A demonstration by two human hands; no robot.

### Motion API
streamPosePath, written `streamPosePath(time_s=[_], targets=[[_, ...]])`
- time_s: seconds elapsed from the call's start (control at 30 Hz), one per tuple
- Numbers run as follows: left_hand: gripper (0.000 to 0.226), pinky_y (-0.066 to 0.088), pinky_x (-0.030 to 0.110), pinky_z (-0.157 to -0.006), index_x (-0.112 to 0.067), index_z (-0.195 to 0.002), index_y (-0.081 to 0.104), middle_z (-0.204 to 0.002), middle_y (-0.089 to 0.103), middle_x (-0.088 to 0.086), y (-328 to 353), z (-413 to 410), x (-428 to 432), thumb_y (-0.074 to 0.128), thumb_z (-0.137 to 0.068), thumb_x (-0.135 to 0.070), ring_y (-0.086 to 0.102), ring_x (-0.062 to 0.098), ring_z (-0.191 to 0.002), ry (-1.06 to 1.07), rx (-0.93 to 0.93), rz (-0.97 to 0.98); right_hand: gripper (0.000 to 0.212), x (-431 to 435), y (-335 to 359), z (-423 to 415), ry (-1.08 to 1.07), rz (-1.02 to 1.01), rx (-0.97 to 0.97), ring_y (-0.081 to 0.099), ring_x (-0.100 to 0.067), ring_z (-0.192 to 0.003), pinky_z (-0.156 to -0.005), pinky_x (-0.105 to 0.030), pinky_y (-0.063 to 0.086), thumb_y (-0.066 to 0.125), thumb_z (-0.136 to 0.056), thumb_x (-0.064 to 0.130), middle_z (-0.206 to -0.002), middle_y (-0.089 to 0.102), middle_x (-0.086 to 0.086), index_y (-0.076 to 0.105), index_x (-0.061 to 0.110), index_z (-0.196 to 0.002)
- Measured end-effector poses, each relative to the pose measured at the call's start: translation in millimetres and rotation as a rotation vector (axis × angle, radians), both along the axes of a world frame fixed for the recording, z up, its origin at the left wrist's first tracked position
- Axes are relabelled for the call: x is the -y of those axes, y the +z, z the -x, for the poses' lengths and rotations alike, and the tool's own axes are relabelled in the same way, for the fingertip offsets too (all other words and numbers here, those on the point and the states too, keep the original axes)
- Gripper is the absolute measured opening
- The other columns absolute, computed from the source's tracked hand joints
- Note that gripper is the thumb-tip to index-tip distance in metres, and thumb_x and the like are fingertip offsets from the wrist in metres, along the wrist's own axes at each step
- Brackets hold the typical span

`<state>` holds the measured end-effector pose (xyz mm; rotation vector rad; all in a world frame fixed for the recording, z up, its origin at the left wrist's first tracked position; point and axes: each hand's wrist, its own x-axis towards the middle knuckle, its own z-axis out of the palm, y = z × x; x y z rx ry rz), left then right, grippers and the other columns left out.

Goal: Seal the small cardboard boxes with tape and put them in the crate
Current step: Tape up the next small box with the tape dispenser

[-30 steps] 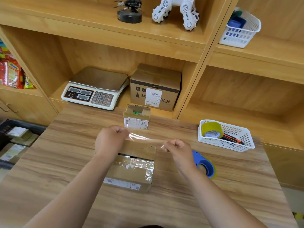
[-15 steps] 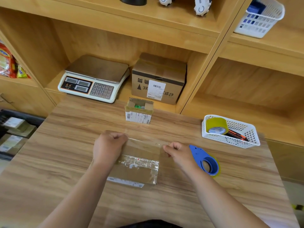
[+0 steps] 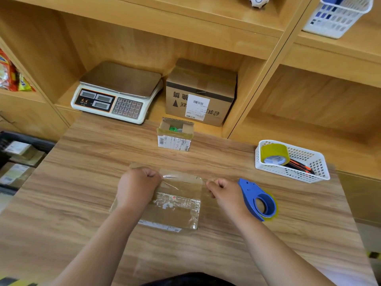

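Observation:
A small cardboard box (image 3: 175,211) lies on the wooden table (image 3: 82,182) in front of me, its top glossy with old tape. A strip of clear tape (image 3: 181,178) stretches across the box's far edge. My left hand (image 3: 137,186) pinches the strip's left end over the box's far left corner. My right hand (image 3: 223,191) pinches the other end just past the box's right side. A second small box (image 3: 175,135) stands open farther back, something green inside. A dark crate (image 3: 18,159) with packed boxes sits low at the left.
A blue tape dispenser (image 3: 259,200) lies right beside my right hand. A white basket (image 3: 292,162) with a yellow tape roll stands at the table's right. On the shelf behind are a weighing scale (image 3: 117,91) and a larger sealed carton (image 3: 201,91).
Both hands came down with the stretched tape from above the box onto its far edge. The camera tilted downward.

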<state>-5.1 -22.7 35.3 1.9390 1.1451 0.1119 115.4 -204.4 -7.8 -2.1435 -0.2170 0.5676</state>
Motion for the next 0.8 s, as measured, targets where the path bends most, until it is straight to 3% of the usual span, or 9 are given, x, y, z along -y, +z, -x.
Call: streamPosePath(time_s=[0.13,0.4,0.67,0.73,0.77,0.8], targets=[[0.018,0.042,0.025,-0.053,-0.022,-0.067,0.069,-0.06,0.067,-0.002,0,-2,2,0.067,-0.083,-0.027,0.058,0.017,-0.056,0.001,-0.012,-0.003,0.047,1,-5,-2,-0.013,0.014,0.064,0.044,-0.014,-0.056,-0.058,-0.03,0.034,0.063,-0.085,0.029,-0.053,0.05,0.0,0.037,0.019,-0.049],[0.015,0.031,0.021,-0.045,-0.025,-0.071,0.067,-0.056,0.063,-0.004,3,-8,5,0.065,-0.086,-0.027,0.053,0.011,-0.048,-0.034,-0.065,-0.053,0.046,5,-7,-3,0.01,0.025,0.108,0.038,-0.014,-0.053,-0.055,-0.031,0.032,0.062,-0.087,0.029,-0.052,0.046,-0.001,0.035,0.018,-0.052],[0.018,0.033,0.022,-0.046,-0.025,-0.067,0.065,-0.056,0.062,-0.003,0,-7,2,0.069,-0.084,-0.026,0.052,0.011,-0.05,-0.053,-0.036,-0.029,0.044,5,-3,0,0.032,0.04,0.157,0.038,-0.013,-0.051,-0.055,-0.031,0.034,0.061,-0.088,0.028,-0.049,0.042,0.005,0.037,0.018,-0.052],[0.01,0.035,0.024,-0.047,-0.022,-0.076,0.068,-0.062,0.064,-0.001,-2,-9,2,0.07,-0.084,-0.028,0.052,0.013,-0.052,-0.051,-0.058,-0.045,0.043,5,-3,-1,0.03,0.042,0.156,0.037,-0.012,-0.051,-0.055,-0.031,0.033,0.06,-0.088,0.027,-0.05,0.042,0.004,0.037,0.018,-0.053],[0.013,0.036,0.025,-0.048,-0.02,-0.091,0.069,-0.072,0.066,0.002,-1,-10,1,0.072,-0.083,-0.029,0.053,0.014,-0.056,-0.045,-0.082,-0.072,0.043,6,-3,-1,0.026,0.045,0.156,0.036,-0.012,-0.051,-0.054,-0.031,0.032,0.061,-0.088,0.027,-0.049,0.041,0.005,0.037,0.018,-0.053],[0.035,0.036,0.026,-0.049,-0.018,-0.112,0.064,-0.083,0.067,0.005,-2,-12,0,0.073,-0.08,-0.03,0.054,0.016,-0.061,-0.045,-0.117,-0.098,0.044,6,-2,-2,0.023,0.045,0.158,0.036,-0.012,-0.05,-0.054,-0.031,0.032,0.061,-0.088,0.026,-0.048,0.04,0.006,0.036,0.019,-0.052]])
